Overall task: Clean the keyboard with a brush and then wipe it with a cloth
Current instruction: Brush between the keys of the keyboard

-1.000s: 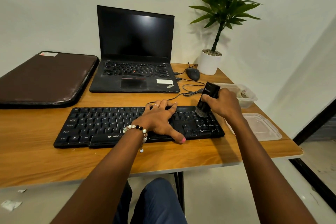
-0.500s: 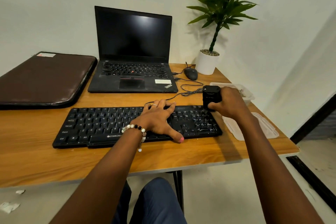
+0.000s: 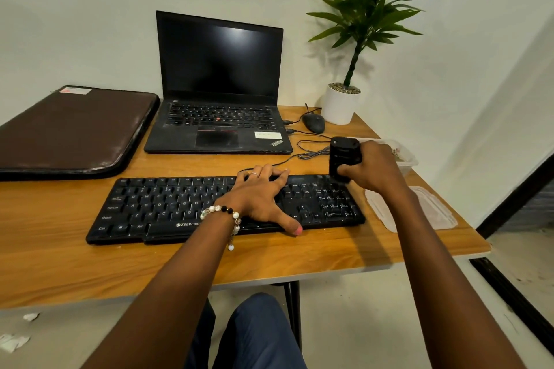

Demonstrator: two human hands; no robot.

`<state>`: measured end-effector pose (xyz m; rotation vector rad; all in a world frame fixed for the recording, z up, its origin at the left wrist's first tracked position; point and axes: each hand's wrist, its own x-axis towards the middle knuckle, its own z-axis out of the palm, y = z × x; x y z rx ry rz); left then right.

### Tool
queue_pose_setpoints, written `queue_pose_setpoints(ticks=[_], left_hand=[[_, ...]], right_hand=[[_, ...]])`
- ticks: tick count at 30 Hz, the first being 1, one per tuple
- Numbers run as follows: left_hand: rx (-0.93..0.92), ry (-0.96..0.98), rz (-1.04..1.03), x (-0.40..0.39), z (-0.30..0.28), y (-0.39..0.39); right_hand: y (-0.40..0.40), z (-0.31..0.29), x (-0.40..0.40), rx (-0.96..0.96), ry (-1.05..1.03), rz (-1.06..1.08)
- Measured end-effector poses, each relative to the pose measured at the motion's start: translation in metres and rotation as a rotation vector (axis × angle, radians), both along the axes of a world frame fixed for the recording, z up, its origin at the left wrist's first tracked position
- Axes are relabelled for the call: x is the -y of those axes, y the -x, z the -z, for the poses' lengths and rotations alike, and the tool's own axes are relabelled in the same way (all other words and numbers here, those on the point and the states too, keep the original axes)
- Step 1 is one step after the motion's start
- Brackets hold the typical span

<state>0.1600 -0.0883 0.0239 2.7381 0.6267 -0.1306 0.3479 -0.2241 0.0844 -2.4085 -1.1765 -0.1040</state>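
Both hands are working at the black keyboard, which is lying across the front of the wooden desk. The left hand is lying flat on the keys right of the middle, fingers straight and spread, thumb reaching down to the front edge, holding nothing. A beaded bracelet is sitting on that wrist. The right hand is curling its fingers and thumb around a black brush, holding it upright over the far right corner of the keyboard; the bristles are hiding behind the brush body, so I cannot tell whether they are touching the keys.

Behind the keyboard an open laptop with a dark screen is standing, and a brown sleeve is lying to its left. A black mouse is resting near a potted plant at the back right corner. A clear plastic tub is sitting just behind the right hand, and its lid is lying flat beside the keyboard's right end. No cloth is showing clearly.
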Motion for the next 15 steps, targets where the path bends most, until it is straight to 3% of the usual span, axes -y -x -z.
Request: queue_pose_setpoints(ticks=[3,5,11,15], left_hand=[[0.002,-0.007,-0.007,0.000,0.001,0.000],[-0.003,-0.006,-0.006,0.000,0.000,0.001],[0.011,-0.018,-0.007,0.001,0.000,0.001],[0.012,-0.013,-0.003,0.000,0.002,0.000]], right_hand=[[0.015,0.009,-0.012,-0.232,-0.216,0.010],[0.024,0.018,-0.021,-0.226,-0.253,0.056],[0.033,0.032,-0.020,0.037,-0.141,0.108],[0.022,0.020,-0.008,-0.090,-0.023,0.095]])
